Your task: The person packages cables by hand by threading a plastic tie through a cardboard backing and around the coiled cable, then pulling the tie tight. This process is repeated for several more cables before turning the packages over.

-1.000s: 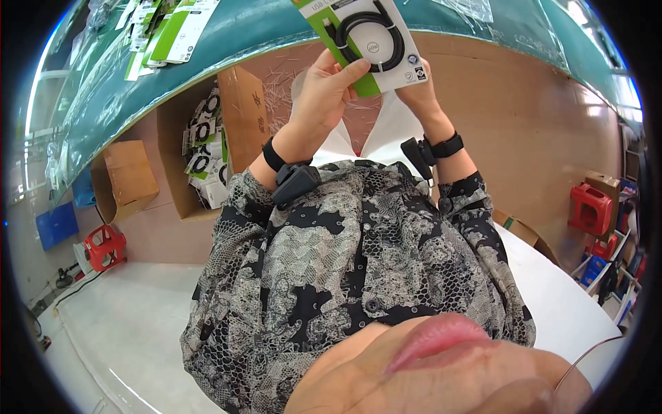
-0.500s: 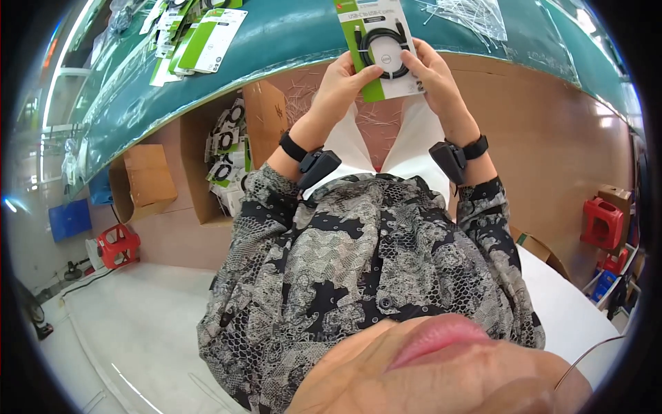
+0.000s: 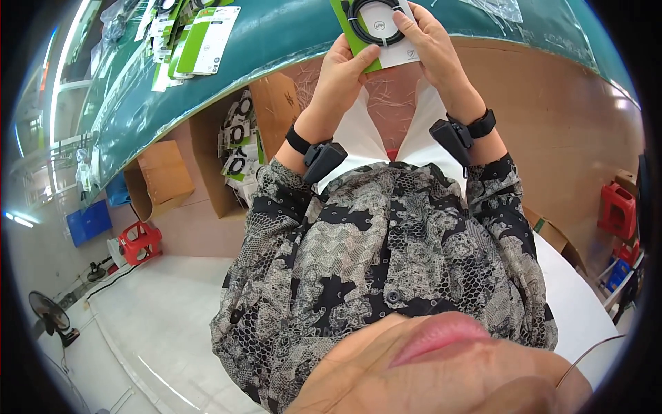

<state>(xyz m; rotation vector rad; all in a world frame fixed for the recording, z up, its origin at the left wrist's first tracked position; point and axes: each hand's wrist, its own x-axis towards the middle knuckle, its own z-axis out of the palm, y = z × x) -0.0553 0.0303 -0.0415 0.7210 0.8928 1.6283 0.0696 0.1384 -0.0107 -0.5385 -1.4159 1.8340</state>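
Between my two hands is a white and green cable card (image 3: 396,56) with a coiled black cable (image 3: 353,23) tied on its front. My left hand (image 3: 343,69) grips its lower left edge, thumb pressed on the face. On the other side, my right hand (image 3: 429,50) holds the right edge, its thumb lying over the coil. The card's upper part is cut off by the top of the view. It is held over the near edge of the green table (image 3: 276,34).
A pile of similar cable cards (image 3: 210,41) lies on the table to the left. Clear bags with thin white ties (image 3: 500,10) rest at the back right. Below the table, an open cardboard box (image 3: 210,159) holds more carded cables. Red plastic stools (image 3: 140,243) stand lower left and at right.
The held card and both hands sit higher in the view, so less of the card shows. The surroundings have shifted slightly right, and a fan has appeared at lower left.
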